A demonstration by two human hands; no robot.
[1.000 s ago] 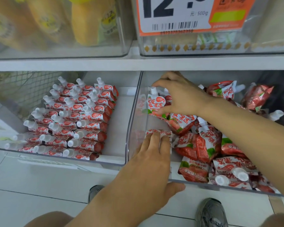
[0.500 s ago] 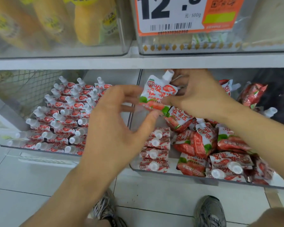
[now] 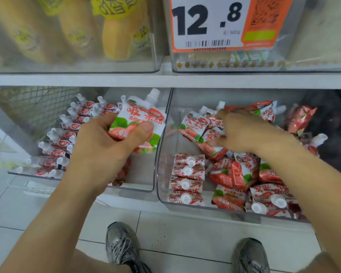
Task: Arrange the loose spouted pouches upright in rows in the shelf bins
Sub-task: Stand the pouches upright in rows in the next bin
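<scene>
The left hand (image 3: 104, 152) grips one spouted pouch (image 3: 140, 123) upright, thumb pressed across its strawberry print and fingers curled behind it, the white spout pointing up. It holds the pouch above the left bin (image 3: 142, 174), near the wall that divides it from the right bin (image 3: 163, 182). Behind and to the left of this hand, the left bin is filled with neat rows of pouches (image 3: 67, 134) with their spouts pointing up and toward the back.

The right hand (image 3: 244, 131) reaches into the right bin and is blurred. Its fingers curl down onto the heap of loose pouches (image 3: 242, 174), against one or two pouches (image 3: 203, 133) lying just left of its fingertips, but whether it actually grips one cannot be told. Below and to the left of this hand, a short row of four pouches (image 3: 187, 180) sits along the bin's left wall, caps facing up. The jumbled heap fills the rest of the bin under and to the right of the wrist.

Above both hands a price tag (image 3: 220, 22) reading 12.8 hangs on the upper shelf (image 3: 165, 79). Below the arms, two grey shoes (image 3: 122, 247) stand on the tiled floor (image 3: 28, 209).
</scene>
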